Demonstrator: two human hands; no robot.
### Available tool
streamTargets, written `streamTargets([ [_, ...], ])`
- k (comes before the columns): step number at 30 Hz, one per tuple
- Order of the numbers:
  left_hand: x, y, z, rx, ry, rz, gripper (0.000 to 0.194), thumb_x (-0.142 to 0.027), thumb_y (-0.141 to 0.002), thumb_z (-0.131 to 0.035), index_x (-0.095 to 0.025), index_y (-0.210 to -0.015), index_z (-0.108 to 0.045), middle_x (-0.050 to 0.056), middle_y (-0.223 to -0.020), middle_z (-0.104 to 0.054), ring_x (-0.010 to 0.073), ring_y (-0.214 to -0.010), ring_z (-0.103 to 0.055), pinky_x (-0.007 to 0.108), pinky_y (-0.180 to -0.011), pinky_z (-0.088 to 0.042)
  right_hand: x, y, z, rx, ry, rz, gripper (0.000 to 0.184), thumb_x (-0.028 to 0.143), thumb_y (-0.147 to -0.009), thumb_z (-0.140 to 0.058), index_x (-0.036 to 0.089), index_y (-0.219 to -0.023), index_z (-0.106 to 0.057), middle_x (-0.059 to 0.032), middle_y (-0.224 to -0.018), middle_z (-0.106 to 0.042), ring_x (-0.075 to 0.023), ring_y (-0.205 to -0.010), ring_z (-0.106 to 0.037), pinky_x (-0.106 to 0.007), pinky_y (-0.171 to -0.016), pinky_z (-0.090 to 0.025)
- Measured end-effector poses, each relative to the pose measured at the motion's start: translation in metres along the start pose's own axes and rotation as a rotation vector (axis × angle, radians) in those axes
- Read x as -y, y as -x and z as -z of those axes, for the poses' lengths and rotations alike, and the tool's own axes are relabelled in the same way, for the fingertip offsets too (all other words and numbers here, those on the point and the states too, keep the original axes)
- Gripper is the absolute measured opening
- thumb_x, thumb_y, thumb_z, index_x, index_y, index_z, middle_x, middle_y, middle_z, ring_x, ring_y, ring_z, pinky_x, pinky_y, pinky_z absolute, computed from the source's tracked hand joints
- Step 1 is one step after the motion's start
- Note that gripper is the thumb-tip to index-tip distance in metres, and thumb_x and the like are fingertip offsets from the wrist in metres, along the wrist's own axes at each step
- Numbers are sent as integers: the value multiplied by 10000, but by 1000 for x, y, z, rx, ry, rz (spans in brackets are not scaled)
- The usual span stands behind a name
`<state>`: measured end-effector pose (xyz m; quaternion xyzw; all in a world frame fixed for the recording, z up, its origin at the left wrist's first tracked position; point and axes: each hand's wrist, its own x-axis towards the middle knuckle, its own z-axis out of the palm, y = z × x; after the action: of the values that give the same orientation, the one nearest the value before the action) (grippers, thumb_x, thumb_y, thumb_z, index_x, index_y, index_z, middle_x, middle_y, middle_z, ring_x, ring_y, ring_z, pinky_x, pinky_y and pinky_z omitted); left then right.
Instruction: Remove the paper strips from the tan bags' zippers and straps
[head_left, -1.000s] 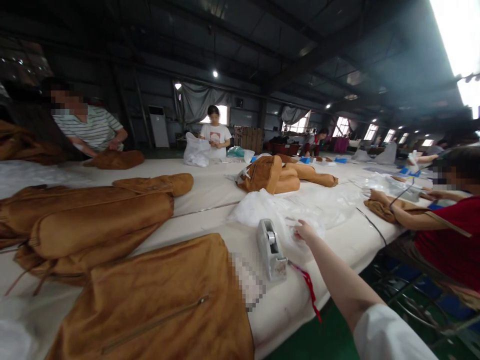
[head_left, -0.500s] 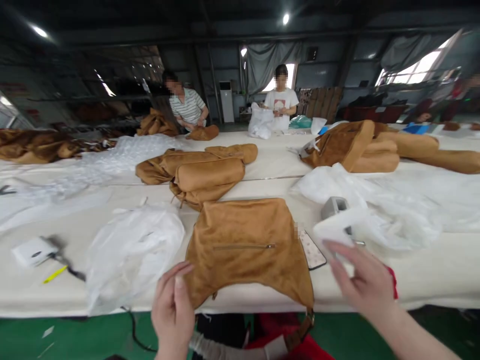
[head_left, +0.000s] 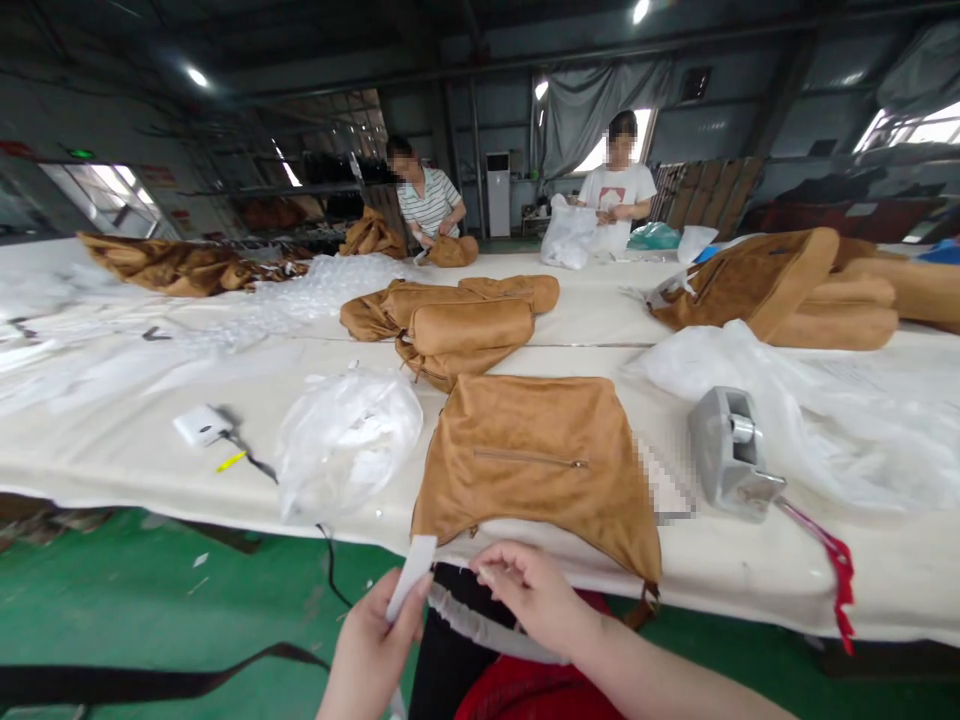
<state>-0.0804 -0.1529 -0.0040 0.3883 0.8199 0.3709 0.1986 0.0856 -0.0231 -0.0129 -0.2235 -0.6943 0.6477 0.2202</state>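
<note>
My left hand (head_left: 371, 640) is low in the picture, fingers pinched on a small white paper slip (head_left: 411, 577). My right hand (head_left: 532, 595) is beside it, fingertips pinched together near the slip's top; whether it grips the slip I cannot make out. Both hands hover just in front of the table edge, below a flat tan suede bag (head_left: 536, 465) with a zip across it. A grey tape dispenser (head_left: 729, 452) stands to the right of the bag.
A crumpled clear plastic bag (head_left: 345, 440) lies left of the tan bag, with a white adapter (head_left: 201, 425) and yellow pen (head_left: 231, 461) further left. More stuffed tan bags (head_left: 457, 325) and plastic sheets (head_left: 810, 400) lie on the long white table (head_left: 750, 580). Two people work at the far side.
My view has swung left from the tape dispenser to the tan bag. My right hand came back from the plastic by the dispenser, and both hands now meet at a white slip.
</note>
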Motion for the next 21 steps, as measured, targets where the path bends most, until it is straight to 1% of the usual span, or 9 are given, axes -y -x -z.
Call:
streamTargets([
  [2, 25, -3, 8, -170, -76, 132, 415, -583, -784, -458, -234, -567, -509, -24, -462, -514, 170, -465, -516, 252, -479, -376, -32, -6, -11, -63, -106, -163, 420, 435, -832, -558, 196, -1177, -551, -71, -944, -678, -173, -720, -656, -289, -582, -515],
  [4, 44, -7, 12, -264, -105, 232, 391, -568, -786, -450, -236, -603, -547, -13, -490, -558, 185, -477, -537, 263, -489, -388, -53, -11, -21, -150, -201, -177, 574, 407, -781, -601, 228, -1297, -426, -63, -991, -665, -148, -649, -639, -285, -551, -506],
  [6, 52, -12, 10, -293, -49, 254, 385, -555, -802, -426, -233, -704, -611, 6, -552, -615, 195, -502, -559, 273, -506, -410, -61, -15, -28, -230, -327, -155, 624, 368, -745, -624, 242, -1309, -390, -55, -1005, -660, -130, -616, -619, -279, -553, -500],
  [9, 46, -23, -4, -250, 138, 225, 453, -568, -818, -387, -206, -867, -654, 30, -601, -651, 182, -464, -535, 279, -483, -411, -57, -24, -34, -223, -580, -214, 587, 334, -709, -651, 232, -1240, -425, -32, -923, -675, -112, -580, -593, -239, -532, -470],
  [12, 31, -38, -21, -222, 280, 217, 540, -612, -819, -359, -158, -877, -645, 9, -504, -579, 162, -410, -485, 274, -454, -386, -49, -41, -39, -152, -676, -247, 432, 330, -669, -699, 200, -1034, -507, -12, -836, -676, -96, -567, -573, -206, -524, -436],
  [15, 17, -49, -26, -238, 307, 227, 588, -669, -784, -401, -134, -824, -641, 6, -493, -561, 175, -469, -529, 274, -480, -398, -38, -56, -36, -137, -458, -228, 289, 388, -689, -694, 179, -801, -530, 17, -685, -628, -89, -510, -516, -206, -497, -397],
  [18, 6, -47, -14, -177, 317, 184, 585, -671, -752, -484, -131, -909, -645, 38, -643, -656, 206, -616, -615, 280, -566, -454, -19, -54, -20, -77, 16, -89, 278, 432, -791, -604, 175, -692, -574, 19, -586, -597, -103, -497, -492, -222, -505, -379],
  [19, 2, -44, -8, -137, 262, 146, 564, -656, -758, -494, -140, -932, -644, 43, -684, -673, 215, -661, -633, 282, -597, -465, -11, -49, -13, -52, 171, -33, 312, 437, -832, -560, 174, -667, -592, 10, -583, -608, -111, -517, -511, -226, -526, -383],
  [21, -8, -37, 5, -113, 4, 58, 497, -621, -775, -503, -169, -924, -644, 55, -728, -687, 239, -724, -653, 296, -647, -468, 3, -33, 2, -25, 433, 49, 372, 424, -894, -481, 177, -659, -630, -12, -632, -653, -128, -590, -568, -232, -584, -396],
])
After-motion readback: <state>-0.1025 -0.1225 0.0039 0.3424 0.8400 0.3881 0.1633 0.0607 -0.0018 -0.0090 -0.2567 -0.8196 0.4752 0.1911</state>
